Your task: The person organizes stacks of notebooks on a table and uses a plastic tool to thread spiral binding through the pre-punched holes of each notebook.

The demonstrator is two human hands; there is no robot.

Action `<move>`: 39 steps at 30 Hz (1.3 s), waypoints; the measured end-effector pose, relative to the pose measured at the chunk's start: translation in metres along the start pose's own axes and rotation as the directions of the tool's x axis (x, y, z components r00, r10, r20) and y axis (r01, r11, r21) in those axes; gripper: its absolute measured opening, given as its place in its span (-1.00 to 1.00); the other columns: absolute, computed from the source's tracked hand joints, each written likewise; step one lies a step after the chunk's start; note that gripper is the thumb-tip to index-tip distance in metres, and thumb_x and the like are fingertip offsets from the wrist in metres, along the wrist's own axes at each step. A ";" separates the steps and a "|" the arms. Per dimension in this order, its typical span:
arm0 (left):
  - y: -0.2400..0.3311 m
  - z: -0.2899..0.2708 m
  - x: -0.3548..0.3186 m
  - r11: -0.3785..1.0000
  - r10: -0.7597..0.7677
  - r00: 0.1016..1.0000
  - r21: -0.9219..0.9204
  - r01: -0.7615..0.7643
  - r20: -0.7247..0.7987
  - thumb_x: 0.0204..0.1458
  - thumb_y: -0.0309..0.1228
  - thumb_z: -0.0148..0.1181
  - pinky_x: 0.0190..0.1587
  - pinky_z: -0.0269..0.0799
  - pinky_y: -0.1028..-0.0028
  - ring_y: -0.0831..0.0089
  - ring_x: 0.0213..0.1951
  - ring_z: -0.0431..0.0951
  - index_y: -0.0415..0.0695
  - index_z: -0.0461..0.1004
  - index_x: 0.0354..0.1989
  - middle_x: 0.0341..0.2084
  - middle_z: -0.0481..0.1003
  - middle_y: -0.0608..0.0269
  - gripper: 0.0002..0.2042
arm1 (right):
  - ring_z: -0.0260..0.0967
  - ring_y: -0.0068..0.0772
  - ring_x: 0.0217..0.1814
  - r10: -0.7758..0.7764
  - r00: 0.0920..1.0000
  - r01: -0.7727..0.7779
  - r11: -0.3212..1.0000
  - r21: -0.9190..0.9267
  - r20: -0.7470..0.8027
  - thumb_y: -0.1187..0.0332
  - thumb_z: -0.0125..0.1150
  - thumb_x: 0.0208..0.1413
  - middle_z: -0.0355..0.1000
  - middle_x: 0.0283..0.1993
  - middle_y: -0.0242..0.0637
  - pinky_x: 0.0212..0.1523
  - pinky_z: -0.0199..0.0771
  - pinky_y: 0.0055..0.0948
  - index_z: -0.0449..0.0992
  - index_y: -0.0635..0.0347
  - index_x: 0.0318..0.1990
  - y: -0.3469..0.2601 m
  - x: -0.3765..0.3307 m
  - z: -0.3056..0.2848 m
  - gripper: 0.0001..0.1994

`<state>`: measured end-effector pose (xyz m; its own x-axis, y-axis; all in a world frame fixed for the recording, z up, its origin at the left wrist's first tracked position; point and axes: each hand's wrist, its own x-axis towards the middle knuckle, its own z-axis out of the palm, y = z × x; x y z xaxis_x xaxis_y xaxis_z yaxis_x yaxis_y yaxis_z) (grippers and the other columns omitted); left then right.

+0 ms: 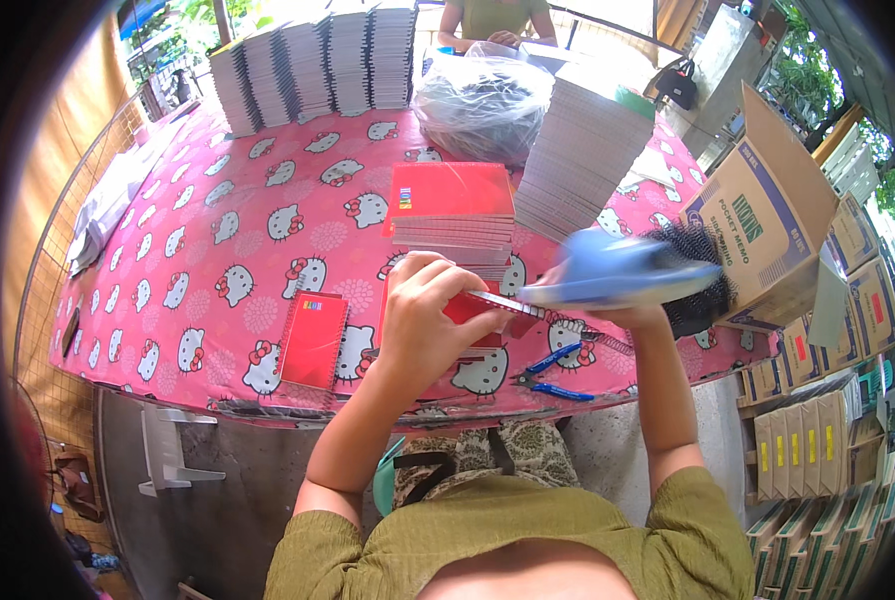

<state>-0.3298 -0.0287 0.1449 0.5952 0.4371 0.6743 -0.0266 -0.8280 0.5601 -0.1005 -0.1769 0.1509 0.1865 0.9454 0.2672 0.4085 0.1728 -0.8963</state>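
Note:
My left hand (429, 310) pinches a small red notebook (507, 305) turned edge-on, with a row of holes or coil loops along its edge. My right hand (622, 316) grips a blue object (607, 270), smeared by motion, so its kind cannot be told; it hides most of the fingers. A dark wire coil (607, 342) trails from the notebook's edge below it. Blue-handled cutting pliers (557, 380) lie on the table, nearer me. Left of my left hand rest coil-bound red notebooks (313, 340). Beyond my hands stands a stack of red-covered notebooks (452, 195).
The table (192, 290) wears a pink patterned cloth. Black coils (692, 265) lie beside an open carton (757, 220). Tall page stacks (587, 150), a plastic bag (482, 100) and bound notebook stacks (317, 65) stand farther back. Another person (497, 20) sits across.

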 end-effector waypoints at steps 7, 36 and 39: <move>0.007 -0.002 0.003 0.998 -0.062 0.997 -0.002 0.062 0.034 -0.37 -0.37 0.55 -0.14 0.43 0.35 0.34 -0.22 0.49 -0.14 0.56 -0.41 -0.41 0.55 0.28 -0.68 | 0.49 -0.38 -0.22 -0.055 0.998 0.047 0.981 0.187 0.038 0.41 0.41 -0.07 0.55 -0.30 -0.30 -0.10 0.52 -0.36 0.53 0.24 -0.14 0.013 0.012 0.008 -0.70; -0.022 -0.013 -0.039 0.526 -0.528 0.849 -0.779 0.342 0.016 -0.08 -0.79 0.27 -0.01 0.48 0.58 0.56 -0.13 0.52 -0.28 0.54 -0.01 -0.18 0.55 0.19 -0.60 | 0.41 -0.60 -0.26 -0.018 0.996 0.022 0.999 -0.040 0.083 0.57 0.33 -0.21 0.52 -0.31 -0.32 -0.19 0.46 -0.50 0.49 0.30 -0.20 -0.013 0.051 0.045 -0.68; -0.023 -0.013 -0.042 0.525 -0.537 0.843 -0.779 0.343 0.009 -0.08 -0.78 0.27 -0.04 0.49 0.59 0.57 -0.15 0.53 -0.27 0.54 -0.01 -0.21 0.57 0.19 -0.60 | 0.41 -0.56 -0.17 -0.150 0.988 0.151 0.986 -0.075 0.019 0.59 0.30 -0.21 0.52 -0.21 -0.31 -0.13 0.44 -0.49 0.51 0.29 -0.13 -0.007 0.049 0.049 -0.63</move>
<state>-0.3646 -0.0232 0.1103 0.5234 0.8103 0.2636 -0.4358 -0.0113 0.9000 -0.1385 -0.1185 0.1531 0.1057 0.9139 0.3920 0.4982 0.2925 -0.8162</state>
